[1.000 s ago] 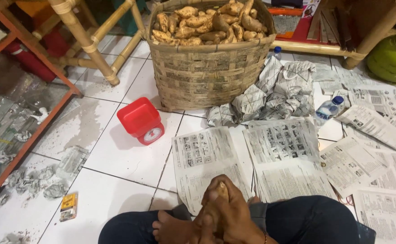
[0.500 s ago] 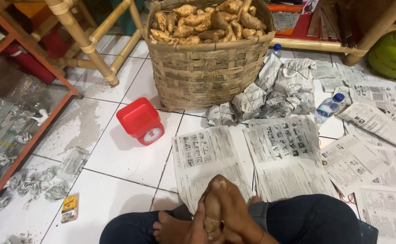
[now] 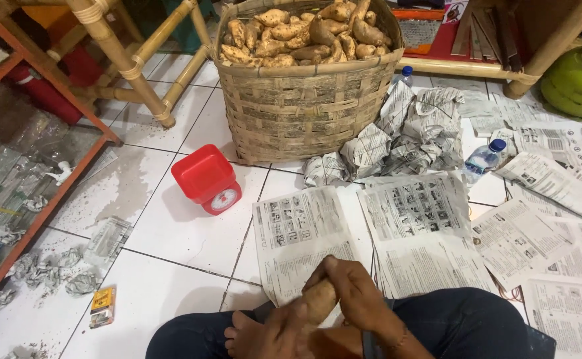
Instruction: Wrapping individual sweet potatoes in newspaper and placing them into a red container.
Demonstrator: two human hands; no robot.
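Observation:
I sit cross-legged on a white tiled floor. Both hands hold one tan sweet potato (image 3: 320, 300) low in front of me, over my lap. My right hand (image 3: 355, 296) wraps its upper right side, and my left hand (image 3: 284, 328) grips its lower end beside my bare foot (image 3: 241, 336). An open newspaper sheet (image 3: 304, 236) lies just beyond the hands. Farther off stands a big woven basket (image 3: 304, 113) heaped with several sweet potatoes (image 3: 304, 33).
A small red kitchen scale (image 3: 208, 179) sits left of the newspaper. Crumpled newspaper (image 3: 397, 139) lies against the basket, flat sheets (image 3: 543, 226) spread right, with plastic bottles (image 3: 482, 159). An orange metal shelf (image 3: 45, 179) runs along the left; bamboo furniture legs (image 3: 131, 66) stand behind.
The sweet potato has tilted in my hands, and my right hand has shifted higher over it. The view has moved slightly.

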